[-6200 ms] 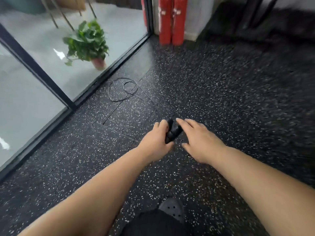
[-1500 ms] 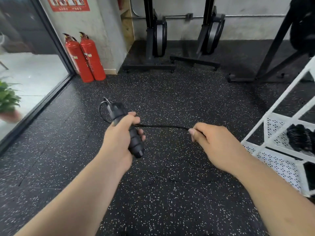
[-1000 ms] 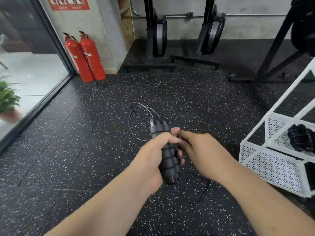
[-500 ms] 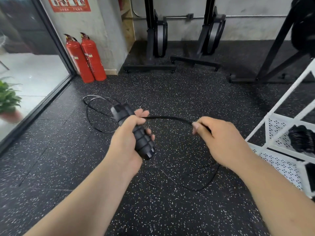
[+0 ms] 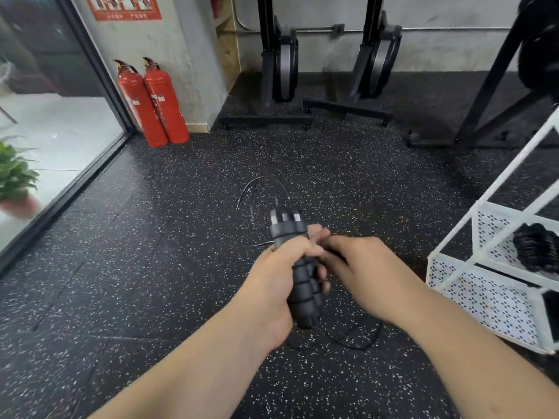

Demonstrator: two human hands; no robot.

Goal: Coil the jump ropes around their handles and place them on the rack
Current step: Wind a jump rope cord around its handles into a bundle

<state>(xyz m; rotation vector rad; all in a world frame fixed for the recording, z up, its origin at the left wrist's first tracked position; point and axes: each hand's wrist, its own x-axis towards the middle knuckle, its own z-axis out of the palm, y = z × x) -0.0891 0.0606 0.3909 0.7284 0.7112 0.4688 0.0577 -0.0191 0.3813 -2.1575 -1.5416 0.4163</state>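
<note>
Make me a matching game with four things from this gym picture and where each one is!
Things:
1. jump rope handles
2. fire extinguishers
3. potted plant
4. black coiled bundle

Places:
A. behind the glass, far left
B. gripped in the left hand
C. on a shelf of the white rack
D. standing on the floor by the grey wall

Pairs: 1-B, 2-D, 3-A, 4-C

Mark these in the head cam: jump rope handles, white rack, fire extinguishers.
jump rope handles point(image 5: 304, 294): head view, on the ribbed lower grip.
white rack point(image 5: 484, 300): head view, on the perforated front wall.
fire extinguishers point(image 5: 165, 107): head view, on the red body of the one nearer the wall.
</note>
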